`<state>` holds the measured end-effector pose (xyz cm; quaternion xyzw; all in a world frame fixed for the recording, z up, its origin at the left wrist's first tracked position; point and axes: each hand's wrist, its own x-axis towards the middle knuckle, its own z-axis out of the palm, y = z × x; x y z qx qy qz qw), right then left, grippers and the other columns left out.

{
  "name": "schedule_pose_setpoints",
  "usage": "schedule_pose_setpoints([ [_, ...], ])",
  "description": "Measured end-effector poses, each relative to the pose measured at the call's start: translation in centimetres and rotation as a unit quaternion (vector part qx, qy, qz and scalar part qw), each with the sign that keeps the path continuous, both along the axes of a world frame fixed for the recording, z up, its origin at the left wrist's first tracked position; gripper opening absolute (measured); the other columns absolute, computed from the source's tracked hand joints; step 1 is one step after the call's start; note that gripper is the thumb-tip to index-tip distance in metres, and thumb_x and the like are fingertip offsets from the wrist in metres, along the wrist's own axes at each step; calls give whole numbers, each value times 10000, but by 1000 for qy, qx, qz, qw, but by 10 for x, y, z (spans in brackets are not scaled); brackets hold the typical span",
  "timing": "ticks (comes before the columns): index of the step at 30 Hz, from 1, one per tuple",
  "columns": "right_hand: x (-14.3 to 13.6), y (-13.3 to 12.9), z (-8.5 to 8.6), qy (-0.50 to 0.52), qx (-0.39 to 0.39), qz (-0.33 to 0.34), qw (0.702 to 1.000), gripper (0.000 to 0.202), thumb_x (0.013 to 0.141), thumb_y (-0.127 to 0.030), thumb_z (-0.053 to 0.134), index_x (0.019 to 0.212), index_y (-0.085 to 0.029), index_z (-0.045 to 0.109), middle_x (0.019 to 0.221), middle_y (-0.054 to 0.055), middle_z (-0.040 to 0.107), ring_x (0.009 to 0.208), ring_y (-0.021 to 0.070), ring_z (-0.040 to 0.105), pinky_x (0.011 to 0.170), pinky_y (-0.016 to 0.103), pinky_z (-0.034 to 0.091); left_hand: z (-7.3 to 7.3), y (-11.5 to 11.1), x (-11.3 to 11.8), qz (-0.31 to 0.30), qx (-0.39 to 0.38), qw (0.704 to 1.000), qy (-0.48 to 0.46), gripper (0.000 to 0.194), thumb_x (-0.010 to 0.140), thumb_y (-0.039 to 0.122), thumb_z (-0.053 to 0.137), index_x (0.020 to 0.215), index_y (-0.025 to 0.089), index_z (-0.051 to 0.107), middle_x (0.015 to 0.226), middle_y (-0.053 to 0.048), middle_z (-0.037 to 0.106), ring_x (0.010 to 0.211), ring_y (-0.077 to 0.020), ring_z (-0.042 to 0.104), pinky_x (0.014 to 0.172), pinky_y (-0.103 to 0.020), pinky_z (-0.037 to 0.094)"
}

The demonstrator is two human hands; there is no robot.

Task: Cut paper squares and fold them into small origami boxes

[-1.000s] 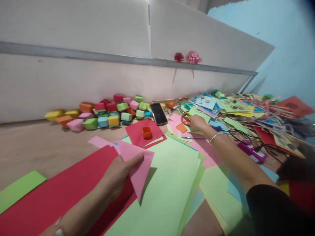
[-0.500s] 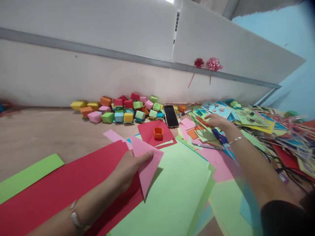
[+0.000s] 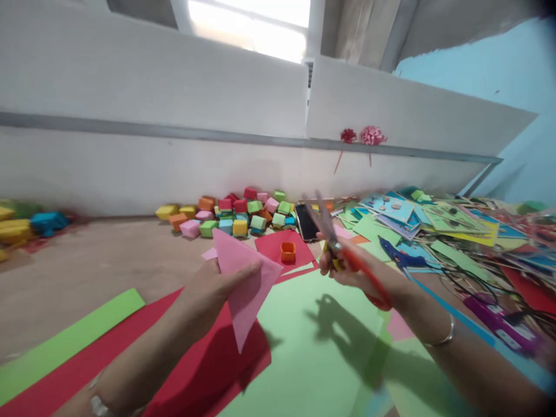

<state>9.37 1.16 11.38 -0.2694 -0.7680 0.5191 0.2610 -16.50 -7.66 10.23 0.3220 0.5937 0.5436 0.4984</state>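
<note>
My left hand (image 3: pixel 221 284) pinches a pink paper triangle (image 3: pixel 243 284), thumb on its near face, raised above the red and green sheets. Scissors with orange-red handles (image 3: pixel 367 278) are in my right hand (image 3: pixel 347 269), their blades pointing up and away, slightly blurred and parted. Beneath them lies a large light green sheet (image 3: pixel 313 330) with the hand's shadow on it. A red sheet (image 3: pixel 208 353) spreads under my left forearm. Farther off, a small open orange paper box (image 3: pixel 287 252) sits on a red square (image 3: pixel 267 246).
Several colourful paper blocks (image 3: pixel 240 227) are piled by the wall, beside a black phone (image 3: pixel 307 223). On the right are a blue glue gun (image 3: pixel 402 255), a purple power strip (image 3: pixel 499 324), cables and heaped cards (image 3: pixel 456 220). A green strip (image 3: pixel 78 341) lies left.
My right hand has picked up the scissors from the clutter at right and brought them nearer the middle. My left hand still holds the pink triangle, now lifted. The view has tilted up.
</note>
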Motion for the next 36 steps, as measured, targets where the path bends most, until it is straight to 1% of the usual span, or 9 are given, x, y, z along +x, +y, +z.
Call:
schedule_pose_setpoints([
  [2,-18,-3,-4,-2,26,42,999,634,772,-198,660,1356,-223,414,984,43,563,897,170,546,743,296,477,10,-3,-7,28,29,999,27,434,550,453,886,794,147,700,659,-24,697,572,-160,601,476,-224,448],
  [4,-30,-4,-9,-14,33,61,997,671,781,-201,663,1390,-224,383,980,34,530,884,158,518,741,284,464,16,-5,-11,44,38,998,33,458,540,465,888,805,139,706,673,-31,701,586,-164,604,486,-227,451],
  [8,-33,-2,-16,-74,-35,89,993,563,794,-270,714,1298,-191,475,920,7,508,776,115,479,671,240,423,20,-6,-13,51,39,998,19,444,532,434,895,812,145,709,710,-37,719,613,-173,625,518,-236,479],
  [12,-27,3,-15,-105,-107,161,976,280,815,-317,693,1008,-164,559,806,-17,521,667,82,430,586,214,362,16,-3,-12,27,8,999,-14,416,524,394,903,795,147,706,715,-48,733,622,-191,652,541,-257,514],
  [14,-26,3,-13,-107,-120,185,970,245,811,-327,682,944,-168,551,755,-23,517,645,84,437,574,217,360,13,-1,-13,22,-1,999,-27,407,511,373,911,780,148,703,726,-57,743,635,-200,667,555,-263,531],
  [17,-27,1,-10,-89,-140,186,968,297,811,-369,680,984,-175,537,692,-43,479,619,87,431,569,223,371,7,2,-15,19,-14,999,-30,387,512,365,913,752,145,702,701,-61,743,603,-193,663,531,-255,528],
  [24,-28,2,-14,-88,-149,180,968,274,873,-427,633,918,-180,522,657,-63,407,575,71,323,516,215,270,1,6,-16,-9,-13,999,-37,363,582,381,886,803,140,728,754,-86,769,632,-199,685,563,-258,545],
  [29,-27,6,-22,-94,-126,171,973,232,870,-374,653,877,-183,521,628,-77,388,564,68,303,515,220,249,2,7,-11,-5,4,999,-41,303,589,324,883,756,133,719,699,-68,752,579,-173,663,523,-232,522],
  [36,-26,10,-25,-115,-92,153,977,292,832,-429,705,882,-178,563,639,-70,400,586,77,331,530,228,270,-2,8,-12,5,-24,999,-45,246,645,275,850,804,136,724,689,-70,747,567,-189,672,498,-244,521],
])
